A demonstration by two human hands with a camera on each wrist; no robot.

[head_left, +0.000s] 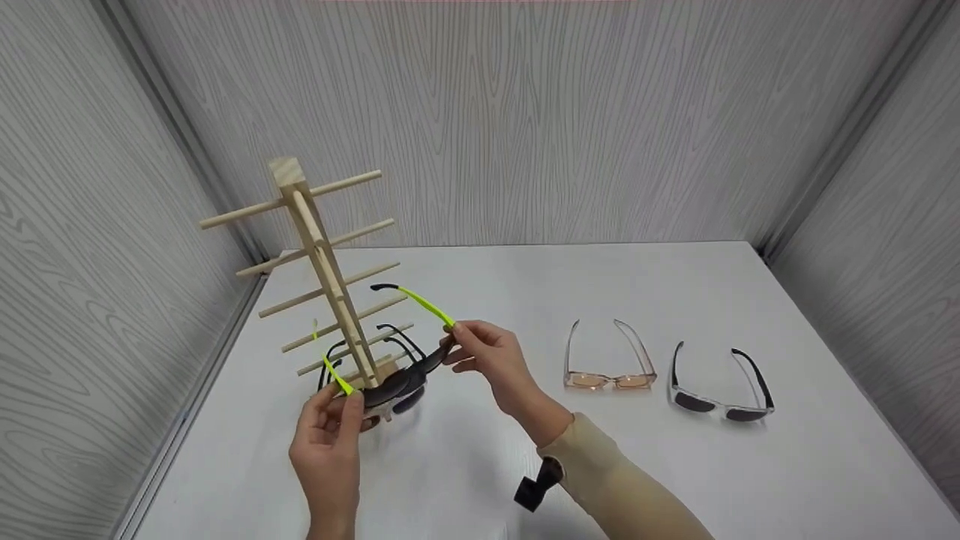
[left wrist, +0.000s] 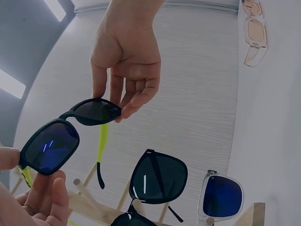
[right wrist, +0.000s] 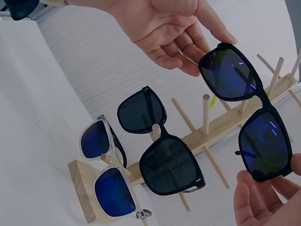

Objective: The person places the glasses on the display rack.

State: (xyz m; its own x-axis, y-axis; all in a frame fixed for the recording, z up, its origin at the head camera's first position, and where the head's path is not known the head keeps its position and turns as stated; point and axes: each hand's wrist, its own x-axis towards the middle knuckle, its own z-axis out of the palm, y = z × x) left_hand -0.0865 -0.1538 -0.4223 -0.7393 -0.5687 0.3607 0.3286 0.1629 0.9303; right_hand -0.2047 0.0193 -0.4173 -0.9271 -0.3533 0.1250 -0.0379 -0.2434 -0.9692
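Note:
Both hands hold one pair of sunglasses with a black frame, dark bluish lenses and yellow-green temples tipped in black. My left hand pinches its left end near the hinge, and my right hand pinches the right end. The temples point away from me, toward a wooden eyewear stand with several crossbars. Low on that stand hang black-framed sunglasses; below them, nearest the base, are clear-framed sunglasses with blue lenses. In the head view the held pair partly hides both.
On the white table, to the right, lie clear pinkish glasses with orange-tinted lenses. Farther right are clear-framed sunglasses with dark lenses and black temples. Wood-grain panels enclose the table at the back and sides.

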